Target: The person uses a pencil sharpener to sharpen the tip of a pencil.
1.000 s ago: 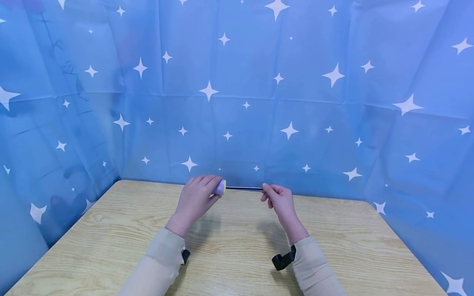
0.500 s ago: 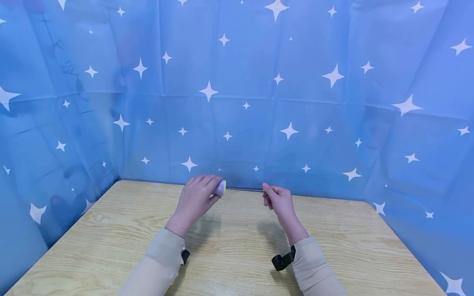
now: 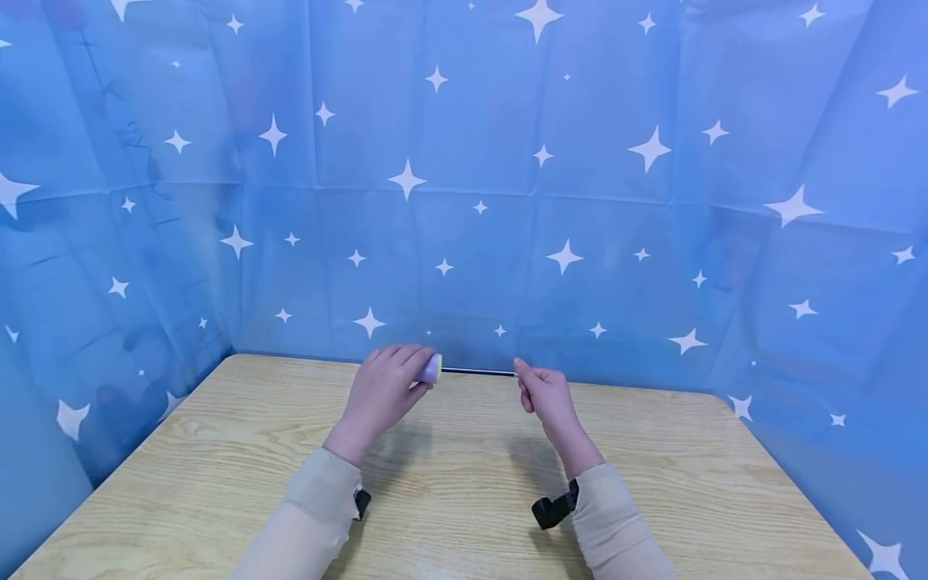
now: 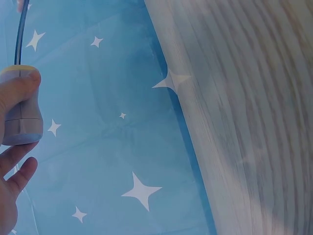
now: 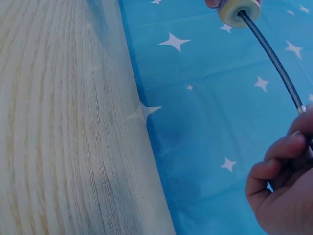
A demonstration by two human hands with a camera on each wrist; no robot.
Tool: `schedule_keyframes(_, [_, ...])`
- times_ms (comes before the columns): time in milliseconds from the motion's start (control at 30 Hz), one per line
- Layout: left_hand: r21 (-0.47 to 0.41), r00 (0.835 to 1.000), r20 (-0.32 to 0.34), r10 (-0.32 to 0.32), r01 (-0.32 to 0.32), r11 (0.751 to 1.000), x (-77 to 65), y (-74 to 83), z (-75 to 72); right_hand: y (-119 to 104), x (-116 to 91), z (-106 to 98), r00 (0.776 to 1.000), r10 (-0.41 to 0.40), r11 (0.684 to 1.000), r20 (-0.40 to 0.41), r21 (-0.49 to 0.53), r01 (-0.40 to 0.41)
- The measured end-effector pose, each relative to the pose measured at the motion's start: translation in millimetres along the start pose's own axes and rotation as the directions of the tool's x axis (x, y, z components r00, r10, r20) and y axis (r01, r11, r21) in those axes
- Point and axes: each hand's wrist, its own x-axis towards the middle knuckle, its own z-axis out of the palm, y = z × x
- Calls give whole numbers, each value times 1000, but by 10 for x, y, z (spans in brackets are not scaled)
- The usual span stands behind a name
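Observation:
A screwdriver (image 3: 428,369) with a short lavender handle and a pale yellow collar is held level above the far edge of the table. My left hand (image 3: 384,395) grips the handle, which shows its waisted shape and blue-grey butt in the left wrist view (image 4: 24,125). From the collar a thin dark, shiny shaft (image 3: 474,371) runs right; it looks slightly bowed in both wrist views. Thumb and fingers of my right hand (image 3: 549,399) pinch the shaft's far end, where a bit of silver (image 5: 302,108) shows. The tip itself is hidden by the fingers.
The light wood table (image 3: 464,483) lies beneath both hands. Blue cloth with white stars (image 3: 464,225) hangs behind its far edge and along both sides. Black wrist-worn devices (image 3: 554,511) sit at the beige sleeves.
My right fingers have shifted slightly on the shaft end, with the lower fingers curled closer together. The glint along the shaft has changed. My left hand stays in place on the handle.

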Motion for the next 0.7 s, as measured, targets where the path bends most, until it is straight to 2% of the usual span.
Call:
schedule_keyframes(367, [-13,1000,2,-2,2,1000,32,-4,-7,-7,15,1,1000,15,1000,7,11,-15])
schedule_keyframes(700, [-17,999,34,-33,33,999,-15,-37,22,2,29,27,999,22,1000,34,3,-22])
